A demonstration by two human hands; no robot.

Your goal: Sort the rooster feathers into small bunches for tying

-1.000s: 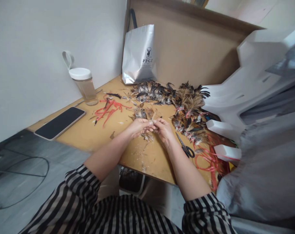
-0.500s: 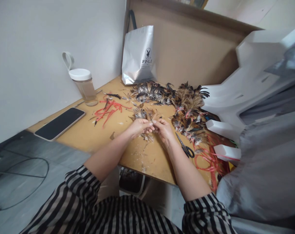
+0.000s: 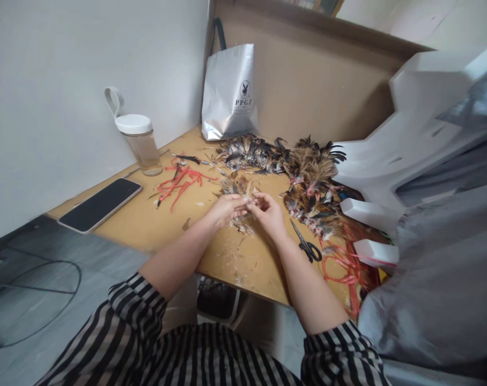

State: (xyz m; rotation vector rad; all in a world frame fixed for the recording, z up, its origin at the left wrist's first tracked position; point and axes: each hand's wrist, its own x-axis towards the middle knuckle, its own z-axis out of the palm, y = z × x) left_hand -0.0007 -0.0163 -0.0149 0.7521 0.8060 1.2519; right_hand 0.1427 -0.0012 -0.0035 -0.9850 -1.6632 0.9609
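Note:
Over the middle of the wooden table (image 3: 243, 268), my left hand (image 3: 228, 209) and my right hand (image 3: 267, 210) meet at the fingertips. Both are closed in a pinch; what lies between the fingers is too small to make out. Just behind and beneath them is a small heap of brown feathers (image 3: 234, 184). Larger bundles of brown and black feathers (image 3: 314, 163) lie behind and to the right, some bound with red at the quills. Black-handled scissors (image 3: 307, 244) rest right of my right forearm.
Left on the table are red plastic strips (image 3: 181, 182), a phone (image 3: 101, 205) and a lidded bottle (image 3: 141, 145). A silver bag (image 3: 229, 94) stands at the back. More red strips (image 3: 350, 268) and white foam pieces (image 3: 376, 252) are at the right.
My right hand has turned a little, its knuckles raised and its fingertips nearer to my left fingers. My left hand has barely moved.

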